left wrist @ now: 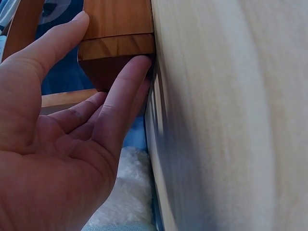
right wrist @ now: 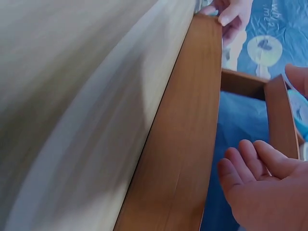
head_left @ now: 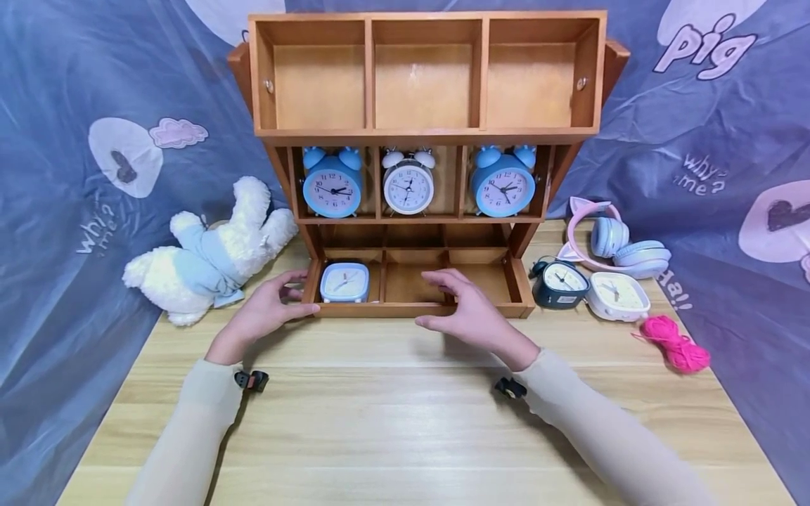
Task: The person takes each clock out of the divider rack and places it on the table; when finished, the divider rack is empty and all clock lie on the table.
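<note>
Pale wood-grain bench (head_left: pixel 380 414), blue printed cloth (head_left: pixel 57 281) behind; a three-tier wooden shelf (head_left: pixel 430 132) stands at the far side. My left hand (head_left: pixel 262 310) pinches its lower left corner; my right hand (head_left: pixel 473 310), loose and holding nothing, hovers at the bottom tier's (head_left: pixel 373 310) front. I judge the shelf rigid, fairly heavy, best held by both lower ends.

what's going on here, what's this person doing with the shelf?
The person's left hand holds the left front corner of a three-tier wooden shelf; the right hand, holding nothing, is by the bottom tier's front edge. A light blue square alarm clock sits in that tier's left compartment. In the middle tier, two blue twin-bell alarm clocks flank a white twin-bell alarm clock. A dark alarm clock and white alarm clock stand outside, right.
</note>
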### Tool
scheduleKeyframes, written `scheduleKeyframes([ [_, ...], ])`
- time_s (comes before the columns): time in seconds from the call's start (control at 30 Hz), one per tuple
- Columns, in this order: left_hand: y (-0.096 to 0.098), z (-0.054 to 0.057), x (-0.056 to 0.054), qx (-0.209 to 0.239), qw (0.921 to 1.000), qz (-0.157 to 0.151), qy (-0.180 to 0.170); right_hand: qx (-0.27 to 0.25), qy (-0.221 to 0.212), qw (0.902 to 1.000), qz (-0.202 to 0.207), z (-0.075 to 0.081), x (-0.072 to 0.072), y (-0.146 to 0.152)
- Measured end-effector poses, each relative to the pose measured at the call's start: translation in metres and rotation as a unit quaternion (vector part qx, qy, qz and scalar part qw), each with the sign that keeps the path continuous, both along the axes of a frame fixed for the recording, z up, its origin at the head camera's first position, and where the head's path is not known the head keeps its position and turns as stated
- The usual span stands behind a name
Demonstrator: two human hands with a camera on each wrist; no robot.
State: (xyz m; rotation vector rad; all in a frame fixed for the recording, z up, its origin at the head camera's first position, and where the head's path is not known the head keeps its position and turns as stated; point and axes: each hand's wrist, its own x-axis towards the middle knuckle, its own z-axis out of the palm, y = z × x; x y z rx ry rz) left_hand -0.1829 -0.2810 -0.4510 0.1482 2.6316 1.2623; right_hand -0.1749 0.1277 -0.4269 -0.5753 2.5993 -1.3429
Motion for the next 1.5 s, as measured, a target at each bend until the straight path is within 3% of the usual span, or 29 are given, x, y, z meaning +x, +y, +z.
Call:
scheduleKeyframes([
  [0.33,0.000,-0.001,-0.001,0.002,1.0000,-0.001,-0.001,0.005,-0.007,0.9998,0.015,0.000,-0.020,-0.055],
  [0.83,-0.003,0.002,0.001,0.002,1.0000,0.004,0.004,0.015,0.000,0.9998,-0.009,0.001,-0.028,-0.131],
  [1.2,-0.004,-0.003,-0.001,0.008,1.0000,-0.001,0.004,0.036,0.018,0.9987,-0.030,-0.008,-0.034,-0.161],
  [1.5,-0.002,-0.001,-0.001,0.014,0.9999,-0.003,0.008,0.104,0.045,0.9926,-0.046,-0.007,-0.034,-0.177],
])
